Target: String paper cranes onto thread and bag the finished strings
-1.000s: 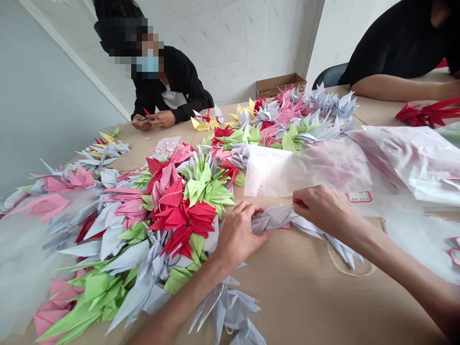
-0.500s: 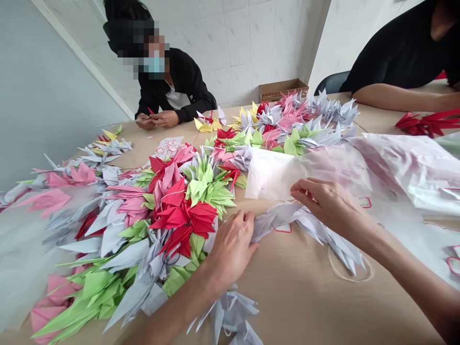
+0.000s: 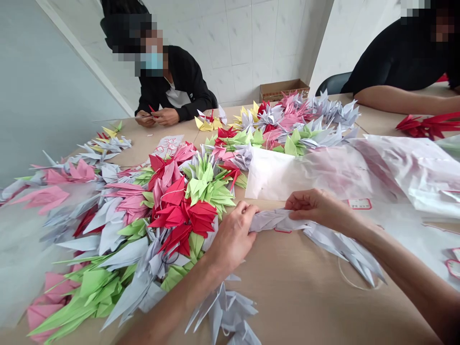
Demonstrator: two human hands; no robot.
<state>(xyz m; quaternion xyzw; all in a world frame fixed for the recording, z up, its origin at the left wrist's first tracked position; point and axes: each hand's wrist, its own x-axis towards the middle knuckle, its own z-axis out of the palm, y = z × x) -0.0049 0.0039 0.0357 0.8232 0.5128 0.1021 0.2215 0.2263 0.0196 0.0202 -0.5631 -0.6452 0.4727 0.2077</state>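
Observation:
A string of pale grey-lilac folded paper cranes (image 3: 269,220) stretches between my hands, low over the table. My left hand (image 3: 235,232) is closed around its left end, beside the big coloured pile. My right hand (image 3: 312,208) pinches the string farther right with thumb and fingers. Beyond that hand more cranes trail down to the right, where a loop of white cord (image 3: 354,282) lies on the table. Below my left wrist rests another bunch of pale cranes (image 3: 230,311). Red folded cranes (image 3: 183,215) lie just left of my left hand.
Green cranes (image 3: 95,287) and other colours heap up on the left; a second heap (image 3: 283,117) lies farther back. Clear plastic bags (image 3: 395,167) and a white packet (image 3: 269,175) cover the right. One person (image 3: 183,86) sits opposite, another (image 3: 391,62) at right. A cardboard box (image 3: 283,89) stands behind.
My right hand has come down from above the string and now grips it. The trailing cranes at right have shifted right and slightly down. My left hand stays nearly in place.

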